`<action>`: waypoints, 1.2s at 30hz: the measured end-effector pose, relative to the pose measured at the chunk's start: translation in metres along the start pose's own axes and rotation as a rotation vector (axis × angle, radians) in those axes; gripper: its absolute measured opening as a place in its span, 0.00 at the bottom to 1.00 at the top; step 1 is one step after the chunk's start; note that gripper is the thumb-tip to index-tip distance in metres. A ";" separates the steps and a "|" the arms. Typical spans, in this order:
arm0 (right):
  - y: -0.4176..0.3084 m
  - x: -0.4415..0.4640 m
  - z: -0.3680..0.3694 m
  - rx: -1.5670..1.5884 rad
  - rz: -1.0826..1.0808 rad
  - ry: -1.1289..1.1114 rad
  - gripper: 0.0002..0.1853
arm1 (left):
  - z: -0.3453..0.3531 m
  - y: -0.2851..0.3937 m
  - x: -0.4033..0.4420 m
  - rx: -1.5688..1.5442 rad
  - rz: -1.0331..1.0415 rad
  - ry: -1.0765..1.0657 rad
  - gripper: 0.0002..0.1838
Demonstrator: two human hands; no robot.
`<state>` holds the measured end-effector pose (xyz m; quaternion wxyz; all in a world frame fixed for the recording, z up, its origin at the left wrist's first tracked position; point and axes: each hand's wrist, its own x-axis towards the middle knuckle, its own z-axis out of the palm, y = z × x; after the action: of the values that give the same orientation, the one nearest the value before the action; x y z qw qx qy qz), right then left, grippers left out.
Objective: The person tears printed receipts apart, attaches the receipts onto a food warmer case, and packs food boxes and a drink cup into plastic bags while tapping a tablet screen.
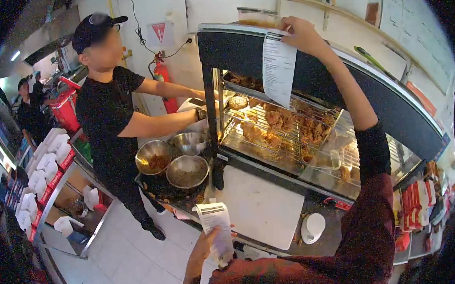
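My right hand [300,34] is raised to the top edge of the heated display cabinet [238,45]. Its fingers pinch the upper end of a long printed receipt [278,67], which hangs down over the dark front panel. Low in front of me, my left hand [210,242] is closed around a second printed receipt [215,220], curled at its lower end. Fried chicken pieces [278,120] lie on wire racks behind the cabinet's glass, below the hanging receipt.
A co-worker in black [109,97] stands at left, arms reaching behind the cabinet. Metal bowls [188,171] sit beside a white cutting board [259,202]. A white round-topped object [313,227] lies on the counter. Food boxes [36,183] line the left shelf; red boxes [415,204] stand right.
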<state>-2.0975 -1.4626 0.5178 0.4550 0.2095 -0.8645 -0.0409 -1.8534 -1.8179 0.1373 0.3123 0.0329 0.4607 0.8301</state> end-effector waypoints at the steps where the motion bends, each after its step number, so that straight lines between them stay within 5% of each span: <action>1: 0.007 0.006 0.001 0.143 0.028 -0.088 0.12 | -0.001 -0.003 0.002 -0.005 -0.002 0.008 0.23; 5: -0.002 0.018 -0.001 0.394 0.157 -0.183 0.09 | -0.010 -0.027 0.009 -0.092 0.009 0.060 0.22; 9: -0.012 0.029 -0.001 0.161 0.017 -0.252 0.08 | 0.006 -0.029 0.008 -0.121 0.070 0.104 0.21; 13: -0.009 0.028 0.007 0.289 -0.086 -0.259 0.09 | 0.003 -0.038 0.008 -0.175 0.065 0.108 0.20; 16: -0.009 0.026 0.015 0.362 -0.072 -0.082 0.08 | -0.006 -0.042 0.008 -0.152 0.018 0.124 0.20; 22: -0.026 0.025 0.041 0.018 -0.116 -0.016 0.05 | 0.016 -0.006 -0.012 0.000 0.236 0.223 0.21; 24: -0.045 0.028 0.051 -0.215 -0.206 0.141 0.05 | 0.004 -0.003 -0.003 -0.009 0.168 0.219 0.24; 31: -0.078 0.012 0.055 -0.357 -0.187 0.025 0.06 | 0.007 0.027 0.012 -0.234 0.263 0.191 0.34; 36: -0.091 0.016 0.050 -0.509 0.074 0.048 0.07 | 0.021 0.045 0.016 -0.316 0.278 0.114 0.36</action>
<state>-2.1156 -1.5579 0.4771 0.5147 0.0573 -0.8224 -0.2356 -1.8813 -1.8105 0.1811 0.1693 0.0000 0.3329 0.9276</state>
